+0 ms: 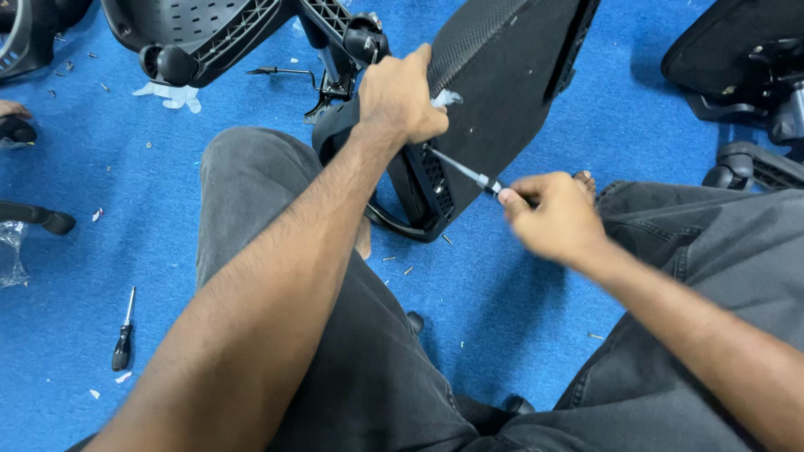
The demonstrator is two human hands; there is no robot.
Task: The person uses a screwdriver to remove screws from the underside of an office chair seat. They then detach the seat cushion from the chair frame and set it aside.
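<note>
Nearest the camera, on the blue carpet (502,310), the person's right hand (553,219) is clenched around a screwdriver (466,172) — its tip set into the black chair seat's (502,75) underside. Just beyond, the left hand (400,96) grips the seat's edge (tilted on its side). Farther left lies a spare screwdriver (124,331) — well apart.

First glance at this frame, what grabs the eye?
At centre, the left hand grips a black chair seat propped on the blue carpet, while the right hand drives a screwdriver into its edge. A second screwdriver lies on the carpet at lower left.
</note>
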